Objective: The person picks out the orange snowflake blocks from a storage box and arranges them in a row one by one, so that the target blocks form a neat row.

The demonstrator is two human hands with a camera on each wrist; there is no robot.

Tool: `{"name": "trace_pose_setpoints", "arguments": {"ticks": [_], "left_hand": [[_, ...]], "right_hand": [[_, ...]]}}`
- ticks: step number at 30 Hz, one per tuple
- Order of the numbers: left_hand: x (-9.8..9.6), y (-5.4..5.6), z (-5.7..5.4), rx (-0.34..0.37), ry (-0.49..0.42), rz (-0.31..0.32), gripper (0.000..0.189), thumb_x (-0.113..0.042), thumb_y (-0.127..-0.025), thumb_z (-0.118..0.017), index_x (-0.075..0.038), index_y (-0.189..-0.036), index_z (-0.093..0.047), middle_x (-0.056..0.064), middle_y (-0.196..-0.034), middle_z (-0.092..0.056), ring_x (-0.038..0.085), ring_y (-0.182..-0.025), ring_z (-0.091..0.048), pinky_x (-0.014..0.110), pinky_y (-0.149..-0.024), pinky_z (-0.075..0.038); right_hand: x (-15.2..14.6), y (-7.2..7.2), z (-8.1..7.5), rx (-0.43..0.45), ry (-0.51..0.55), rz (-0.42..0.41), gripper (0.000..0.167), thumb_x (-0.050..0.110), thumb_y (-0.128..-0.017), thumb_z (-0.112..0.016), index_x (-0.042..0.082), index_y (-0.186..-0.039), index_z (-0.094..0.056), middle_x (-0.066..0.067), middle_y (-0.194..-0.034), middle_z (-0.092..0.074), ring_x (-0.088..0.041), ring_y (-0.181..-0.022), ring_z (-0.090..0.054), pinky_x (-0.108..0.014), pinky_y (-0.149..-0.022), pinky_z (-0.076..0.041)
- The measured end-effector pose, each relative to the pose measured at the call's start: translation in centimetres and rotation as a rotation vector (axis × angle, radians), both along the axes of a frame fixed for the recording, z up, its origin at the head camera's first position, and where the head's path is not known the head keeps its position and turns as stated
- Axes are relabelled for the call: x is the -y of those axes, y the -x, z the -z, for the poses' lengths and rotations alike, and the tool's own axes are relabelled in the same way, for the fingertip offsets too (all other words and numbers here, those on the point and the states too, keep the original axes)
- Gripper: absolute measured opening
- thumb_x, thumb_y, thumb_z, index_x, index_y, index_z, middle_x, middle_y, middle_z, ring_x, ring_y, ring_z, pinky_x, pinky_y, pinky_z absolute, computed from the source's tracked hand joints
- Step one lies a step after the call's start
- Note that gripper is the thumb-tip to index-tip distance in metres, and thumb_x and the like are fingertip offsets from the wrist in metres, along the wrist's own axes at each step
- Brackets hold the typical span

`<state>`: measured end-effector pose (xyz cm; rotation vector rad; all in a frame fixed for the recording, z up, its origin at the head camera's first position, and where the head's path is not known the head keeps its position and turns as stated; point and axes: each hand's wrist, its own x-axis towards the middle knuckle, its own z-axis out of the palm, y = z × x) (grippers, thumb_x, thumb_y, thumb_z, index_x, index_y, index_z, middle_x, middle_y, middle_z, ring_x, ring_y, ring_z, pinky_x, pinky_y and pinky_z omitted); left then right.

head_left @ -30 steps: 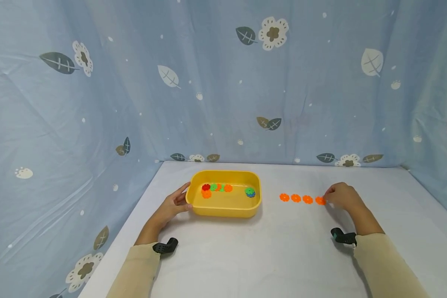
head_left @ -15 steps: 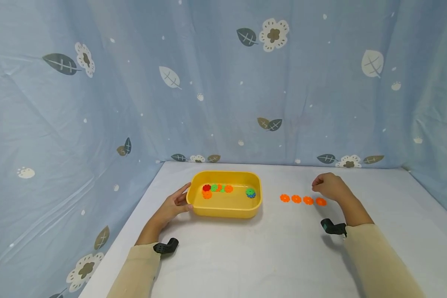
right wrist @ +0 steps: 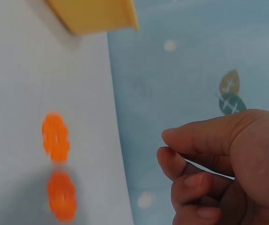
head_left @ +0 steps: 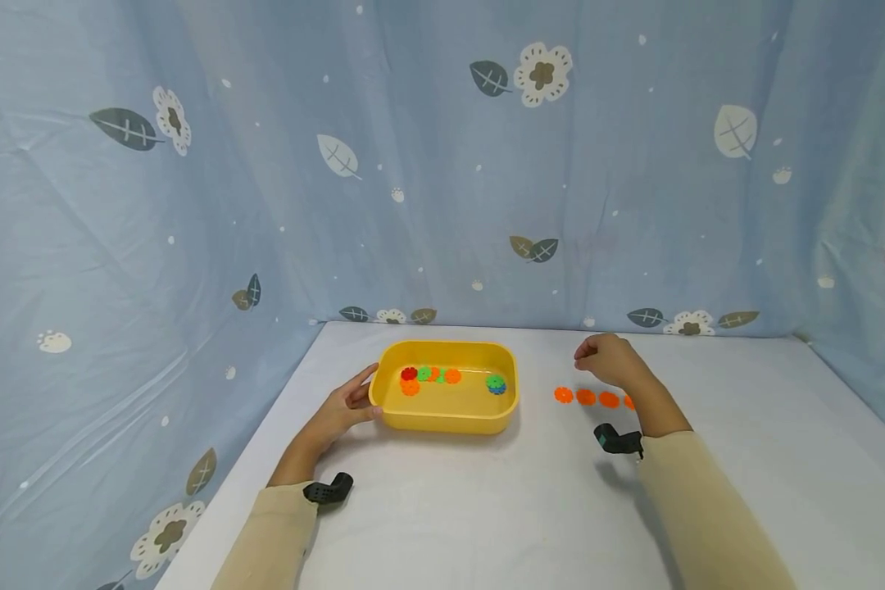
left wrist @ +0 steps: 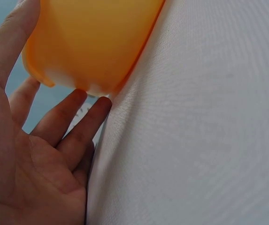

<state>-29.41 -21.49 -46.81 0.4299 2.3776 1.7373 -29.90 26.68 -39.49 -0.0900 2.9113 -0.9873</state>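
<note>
A yellow plastic tub (head_left: 442,420) stands left of the table's middle, with several small flower-shaped plastic pieces in red, green, orange and blue inside. My left hand (head_left: 339,410) holds its left end, thumb at the front corner and fingers against the outer wall; the left wrist view shows the fingertips at the tub wall (left wrist: 96,42). Right of the tub, orange flower pieces (head_left: 586,397) lie in a row. My right hand (head_left: 610,360) hovers above and behind them. Its fingers are loosely curled, with a small gap between thumb and index finger and nothing held.
A white cloth (head_left: 487,508) covers the table. Blue patterned curtain (head_left: 442,164) hangs behind it and along the left side. Black wrist cameras (head_left: 618,439) jut inward from both sleeves. My right forearm overlaps the last orange piece (head_left: 629,402).
My right hand has left the rightmost orange piece, risen, and moved left toward the tub. The orange row stays in place. My left hand and the tub have not moved.
</note>
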Motion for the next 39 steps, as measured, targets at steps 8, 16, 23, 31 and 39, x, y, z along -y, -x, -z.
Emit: {"name": "trace_pose_setpoints", "arguments": {"ticks": [8,16,23,31,39], "left_hand": [[0.1,-0.1,0.2,0.007,-0.004,0.002,0.083,-0.018,-0.087,-0.075,-0.027,-0.155,-0.029,0.013,-0.149,-0.042,0.029,-0.133,-0.043,0.05,-0.109,-0.03],[0.2,-0.3,0.0,0.036,-0.001,0.004,0.082,-0.011,-0.09,-0.071,-0.023,-0.156,-0.024,0.015,-0.151,-0.037,0.031,-0.136,-0.039,0.051,-0.11,-0.028],[-0.4,-1.8,-2.2,0.046,0.025,0.002,0.081,-0.012,-0.09,-0.071,-0.017,-0.156,-0.025,0.017,-0.149,-0.039,0.033,-0.134,-0.041,0.051,-0.109,-0.031],[-0.5,-1.8,-2.4,0.033,0.006,0.026,0.081,-0.011,-0.089,-0.071,-0.018,-0.156,-0.025,0.018,-0.149,-0.039,0.033,-0.135,-0.04,0.052,-0.11,-0.028],[-0.5,-1.6,-2.5,0.029,0.011,0.025,0.081,-0.01,-0.089,-0.072,-0.017,-0.156,-0.026,0.018,-0.149,-0.04,0.033,-0.134,-0.041,0.052,-0.109,-0.03]], "right_hand": [[3.5,1.0,0.1,0.018,0.04,-0.013,0.016,0.018,-0.092,-0.065,0.005,-0.101,-0.066,-0.009,-0.095,-0.065,-0.027,-0.088,-0.058,-0.042,-0.079,-0.051],[6.3,1.4,-0.6,0.016,0.062,-0.04,0.016,0.019,-0.091,-0.066,0.006,-0.1,-0.066,-0.009,-0.094,-0.064,-0.026,-0.083,-0.058,-0.038,-0.074,-0.051],[8.8,1.7,-1.0,-0.025,0.071,-0.084,0.013,0.017,-0.091,-0.067,0.006,-0.098,-0.068,-0.006,-0.091,-0.065,-0.025,-0.085,-0.058,-0.038,-0.076,-0.052],[11.5,1.7,-0.9,-0.051,0.096,-0.153,0.012,0.016,-0.092,-0.067,0.007,-0.099,-0.068,-0.004,-0.091,-0.064,-0.022,-0.084,-0.058,-0.034,-0.077,-0.053],[13.9,2.1,-0.6,-0.028,0.079,-0.21,0.01,0.018,-0.092,-0.068,0.01,-0.096,-0.068,-0.001,-0.087,-0.064,-0.019,-0.081,-0.057,-0.032,-0.074,-0.051]]}}
